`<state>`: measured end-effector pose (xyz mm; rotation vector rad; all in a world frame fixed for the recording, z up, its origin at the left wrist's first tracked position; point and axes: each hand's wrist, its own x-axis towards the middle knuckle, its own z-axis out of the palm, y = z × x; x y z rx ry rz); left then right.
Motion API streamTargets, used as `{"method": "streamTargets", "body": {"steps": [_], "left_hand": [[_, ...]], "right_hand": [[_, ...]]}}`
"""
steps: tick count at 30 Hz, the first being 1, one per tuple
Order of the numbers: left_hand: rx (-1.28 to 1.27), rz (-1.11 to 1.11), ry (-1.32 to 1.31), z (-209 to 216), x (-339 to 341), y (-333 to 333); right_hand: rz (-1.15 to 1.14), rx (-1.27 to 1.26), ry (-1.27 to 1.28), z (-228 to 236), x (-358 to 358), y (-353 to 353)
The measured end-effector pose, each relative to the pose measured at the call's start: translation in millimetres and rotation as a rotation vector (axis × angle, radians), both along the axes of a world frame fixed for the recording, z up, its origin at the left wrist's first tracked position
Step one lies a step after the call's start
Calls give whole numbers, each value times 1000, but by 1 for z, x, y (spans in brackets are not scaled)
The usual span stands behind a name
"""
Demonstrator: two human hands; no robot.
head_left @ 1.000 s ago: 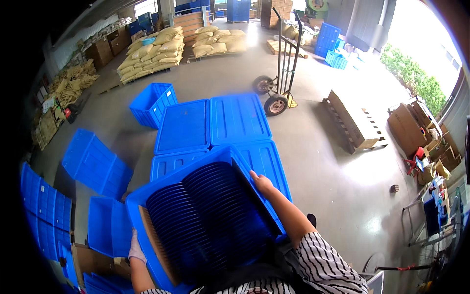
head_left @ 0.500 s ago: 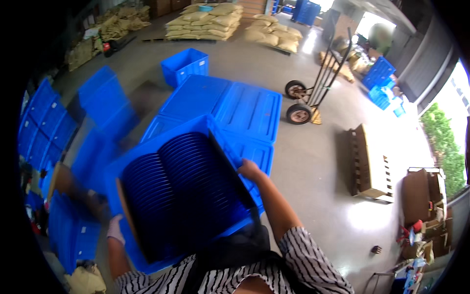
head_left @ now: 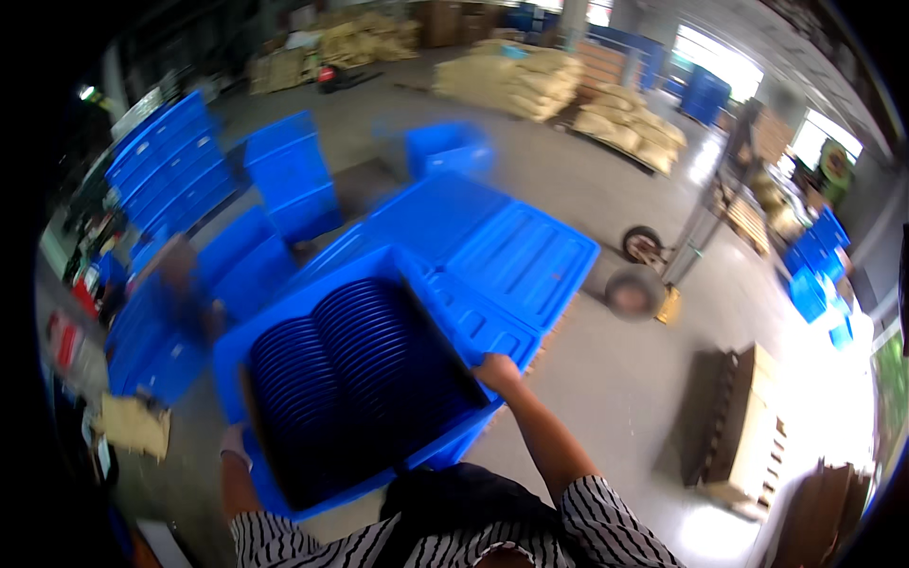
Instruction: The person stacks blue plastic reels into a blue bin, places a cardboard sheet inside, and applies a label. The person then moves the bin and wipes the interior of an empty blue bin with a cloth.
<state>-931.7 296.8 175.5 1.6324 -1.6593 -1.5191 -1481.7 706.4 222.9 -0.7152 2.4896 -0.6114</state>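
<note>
My right hand (head_left: 497,372) is closed on the right rim of an open blue plastic bin (head_left: 333,275). My left hand (head_left: 235,443), in a pale glove, is at the bin's lower left side; its fingers are partly hidden but seem to grip the edge. Two rows of dark, thin, curved disc-like pieces (head_left: 369,331) stand packed inside the bin, with brown sheets along its side walls. Directly beyond and partly under the bin are lidded blue bins (head_left: 521,256); I cannot tell if the held bin touches them.
A hand truck (head_left: 696,237) stands to the right, with a pallet holding cardboard (head_left: 743,426) nearer. Blue bins (head_left: 170,161) are stacked at left, and another open bin (head_left: 450,147) lies beyond. Filled sacks (head_left: 511,80) sit at the back.
The view has turned left, so the surroundings have shifted right and down in the picture. Both hands stay on the bin, which keeps nearly the same place in front of me.
</note>
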Motion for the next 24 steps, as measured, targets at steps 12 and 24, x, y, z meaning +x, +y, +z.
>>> {"method": "streamTargets", "body": {"steps": [12,24], "left_hand": [[-110,288,-305,24,-3,119],[287,688,66,45,-85,295]], "right_hand": [[468,-3,-5,-33,-71,-13],[536,214,-172,83,-132,48]]}}
